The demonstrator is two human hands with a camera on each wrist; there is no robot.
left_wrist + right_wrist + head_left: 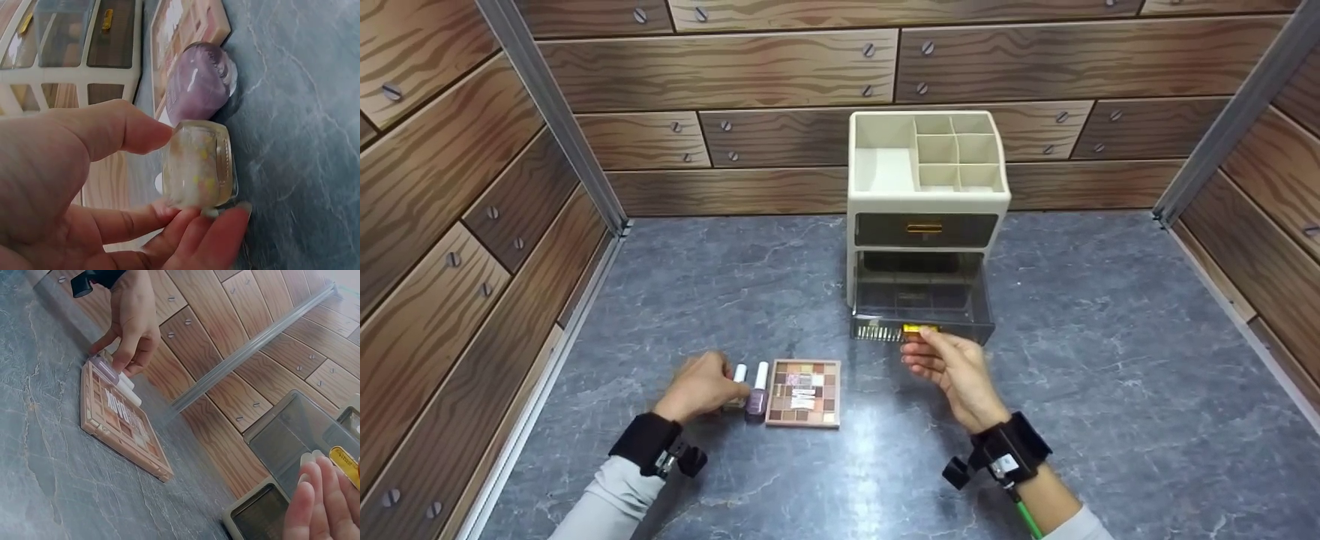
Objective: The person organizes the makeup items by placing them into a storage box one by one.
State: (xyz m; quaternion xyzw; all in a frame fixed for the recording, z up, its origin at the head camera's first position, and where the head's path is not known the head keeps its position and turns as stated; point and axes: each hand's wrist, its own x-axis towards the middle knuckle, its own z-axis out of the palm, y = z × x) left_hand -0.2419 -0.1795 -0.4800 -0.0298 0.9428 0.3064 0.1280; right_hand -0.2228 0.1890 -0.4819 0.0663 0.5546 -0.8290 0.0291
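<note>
My left hand (703, 386) holds a clear nail polish bottle (198, 163) with yellow flecks between thumb and fingers, at the tabletop. Close beside it stands a purple nail polish bottle (756, 401) with a white cap. An eyeshadow palette (804, 394) lies flat just right of that bottle. My right hand (956, 371) pinches the gold handle (919, 330) of a smoky see-through drawer (919, 300). This drawer sticks out from the front of a cream desktop organizer (853, 199); the palm side of the right fingers (318, 498) shows in the right wrist view.
Open compartments (958, 150) top the organizer. Its upper drawer (885, 231) is closed, and a lower drawer (261, 512) sits under the pulled-out one. Wood-patterned walls (720, 71) with metal corner posts (562, 112) surround the grey marbled tabletop (1110, 375).
</note>
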